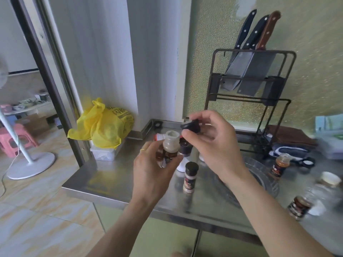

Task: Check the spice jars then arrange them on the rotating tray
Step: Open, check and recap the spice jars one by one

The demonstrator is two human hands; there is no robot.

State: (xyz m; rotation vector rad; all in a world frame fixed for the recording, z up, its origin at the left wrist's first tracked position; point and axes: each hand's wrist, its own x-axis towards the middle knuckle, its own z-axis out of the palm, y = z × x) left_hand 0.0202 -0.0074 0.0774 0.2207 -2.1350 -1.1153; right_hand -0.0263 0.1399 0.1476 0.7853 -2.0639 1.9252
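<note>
Left hand: I see it closed round the open jar, upright above the counter
Right hand: fingertips pinch the black cap, just above the jar's mouth
Capped jar: on the counter below; tray beside it, one jar at its far rim

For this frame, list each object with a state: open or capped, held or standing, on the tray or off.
Jar in left hand: uncapped, held up.
Black cap: off, pinched in right hand.
Black-capped jar: capped, upright on counter, off tray.
Orange-topped jar: upright, by the tray's far rim.
Rotating tray: mostly hidden.
Knives: racked.
</note>
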